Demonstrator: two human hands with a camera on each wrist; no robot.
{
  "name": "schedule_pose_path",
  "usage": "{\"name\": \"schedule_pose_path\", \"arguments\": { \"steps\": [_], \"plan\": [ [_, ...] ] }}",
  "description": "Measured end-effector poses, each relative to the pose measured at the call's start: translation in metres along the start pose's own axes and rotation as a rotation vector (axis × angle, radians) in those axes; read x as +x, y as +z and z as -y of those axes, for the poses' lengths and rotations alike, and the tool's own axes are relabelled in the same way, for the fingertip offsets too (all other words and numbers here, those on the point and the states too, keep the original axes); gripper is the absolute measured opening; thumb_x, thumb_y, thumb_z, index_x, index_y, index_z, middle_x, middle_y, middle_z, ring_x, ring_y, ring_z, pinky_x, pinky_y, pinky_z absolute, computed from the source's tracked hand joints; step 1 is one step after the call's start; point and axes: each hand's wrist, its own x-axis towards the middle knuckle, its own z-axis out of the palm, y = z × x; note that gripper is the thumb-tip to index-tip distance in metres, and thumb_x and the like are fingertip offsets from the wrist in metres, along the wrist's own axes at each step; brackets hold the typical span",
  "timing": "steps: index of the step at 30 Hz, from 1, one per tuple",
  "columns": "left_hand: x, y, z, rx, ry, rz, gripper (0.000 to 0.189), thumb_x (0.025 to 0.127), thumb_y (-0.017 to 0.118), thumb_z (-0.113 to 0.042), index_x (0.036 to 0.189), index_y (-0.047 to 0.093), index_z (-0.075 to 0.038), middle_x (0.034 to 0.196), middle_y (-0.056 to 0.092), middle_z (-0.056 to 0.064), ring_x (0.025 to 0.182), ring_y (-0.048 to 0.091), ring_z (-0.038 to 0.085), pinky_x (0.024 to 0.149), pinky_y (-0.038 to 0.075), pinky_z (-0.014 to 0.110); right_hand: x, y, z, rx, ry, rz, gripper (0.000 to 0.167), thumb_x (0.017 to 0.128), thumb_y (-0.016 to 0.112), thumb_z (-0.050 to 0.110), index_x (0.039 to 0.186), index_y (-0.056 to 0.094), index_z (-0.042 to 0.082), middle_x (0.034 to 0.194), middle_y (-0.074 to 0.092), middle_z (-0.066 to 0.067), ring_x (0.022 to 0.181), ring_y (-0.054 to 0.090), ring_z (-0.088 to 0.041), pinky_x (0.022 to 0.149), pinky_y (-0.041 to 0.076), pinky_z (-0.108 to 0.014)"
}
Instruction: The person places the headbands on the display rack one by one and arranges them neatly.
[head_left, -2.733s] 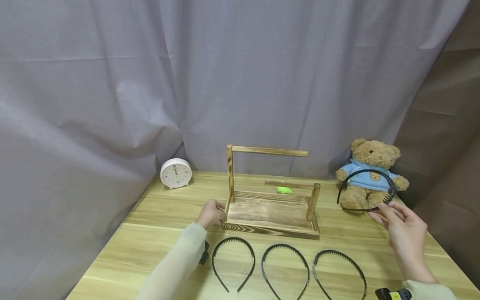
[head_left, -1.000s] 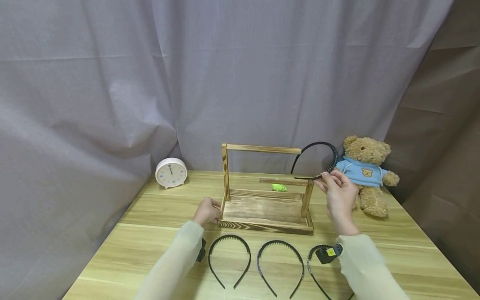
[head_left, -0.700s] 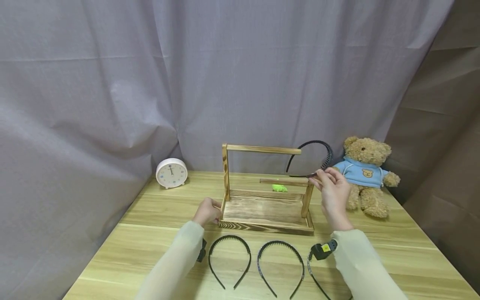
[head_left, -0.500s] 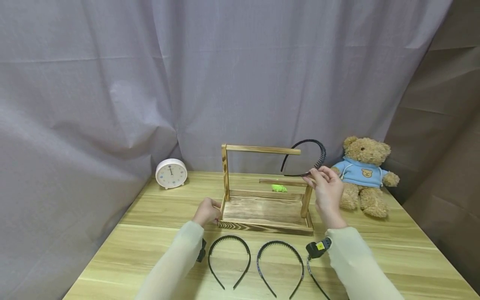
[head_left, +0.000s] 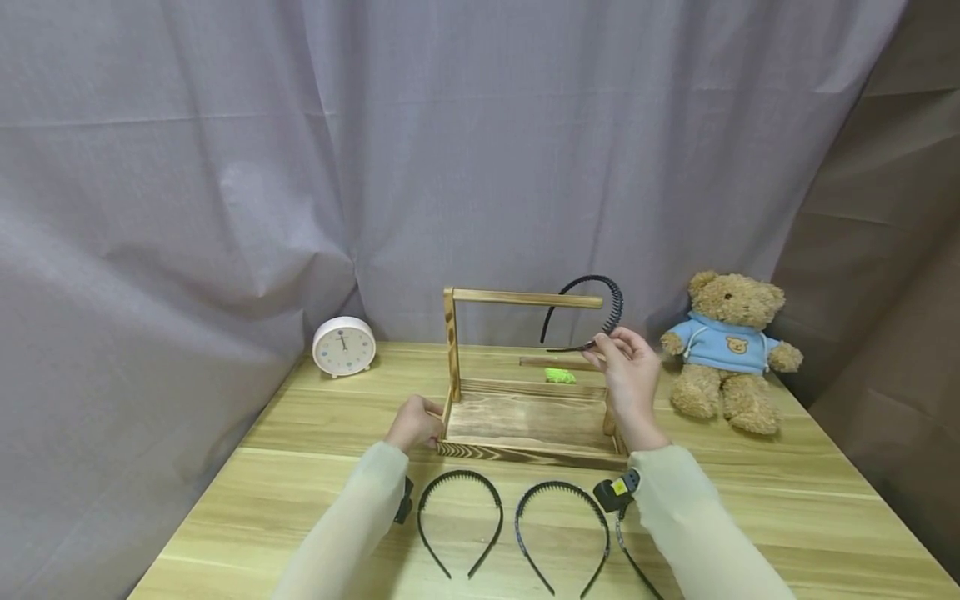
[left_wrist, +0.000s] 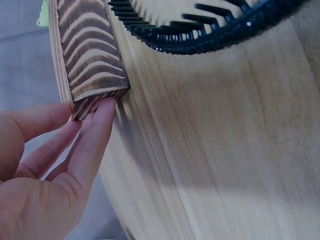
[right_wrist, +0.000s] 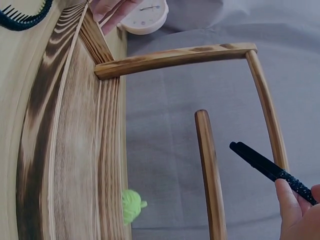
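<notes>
My left hand (head_left: 415, 423) pinches the left end of a wooden rack (head_left: 525, 417), a shallow tray with two posts. In the left wrist view its thumb and fingertips (left_wrist: 104, 107) grip the tray's striped corner. Black and toothed, a headband (head_left: 618, 304) is pinched low on its right side between the thumb and fingers of my right hand (head_left: 632, 379). In the head view the hoop overlaps the free end of the rack's upper bar (head_left: 517, 297), above the lower bar (head_left: 543, 362). My right hand hides part of the shorter post.
Three more headbands lie in front of the rack: left (head_left: 459, 473), middle (head_left: 558, 484) and right (head_left: 637, 571), the last partly behind my right sleeve. Behind are a white clock (head_left: 343, 347), a teddy bear (head_left: 726, 346) in blue and a bright green yarn-like ball (head_left: 559, 376).
My right hand has carried the headband leftward from in front of the teddy bear to the upper bar's free end. The left hand stays on the rack.
</notes>
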Motion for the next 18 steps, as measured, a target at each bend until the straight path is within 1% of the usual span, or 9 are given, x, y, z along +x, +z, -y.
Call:
{"name": "schedule_pose_path", "arguments": {
  "steps": [5,8,12,18],
  "plan": [
    [0.0,-0.001,0.0,-0.004,-0.003,0.0,0.044,0.074,0.057,0.012,0.117,0.063,0.011,0.085,0.069,0.02,0.055,0.06,0.015,0.056,0.061,0.028,-0.003,0.007,-0.001,-0.077,0.011,0.025,0.009,0.089,0.062,-0.005,0.093,0.054,-0.005,0.073,0.059,0.004,0.075,0.064,-0.009,0.074,0.062,-0.026],
    [-0.001,-0.001,-0.001,-0.006,-0.003,0.001,0.044,0.074,0.057,0.013,0.117,0.063,0.011,0.085,0.069,0.021,0.057,0.061,0.016,0.059,0.062,0.03,-0.005,0.011,-0.003,-0.105,0.014,0.042,0.009,0.09,0.061,-0.004,0.094,0.053,-0.005,0.073,0.058,0.005,0.076,0.065,-0.008,0.075,0.062,-0.026],
    [-0.001,-0.002,-0.001,-0.011,-0.008,0.003,0.044,0.075,0.057,0.012,0.118,0.062,0.011,0.086,0.069,0.021,0.06,0.063,0.018,0.062,0.063,0.031,-0.007,0.018,-0.007,-0.108,0.027,0.046,0.01,0.088,0.062,-0.006,0.094,0.054,-0.005,0.073,0.059,0.005,0.074,0.064,-0.008,0.074,0.062,-0.027],
    [-0.001,-0.002,-0.001,-0.018,0.002,-0.001,0.043,0.075,0.058,0.012,0.118,0.063,0.011,0.086,0.069,0.021,0.059,0.063,0.019,0.06,0.062,0.03,-0.01,0.028,-0.014,-0.127,0.065,0.064,0.009,0.089,0.062,-0.004,0.096,0.056,-0.003,0.078,0.059,0.003,0.076,0.064,-0.009,0.078,0.062,-0.027]
  ]
}}
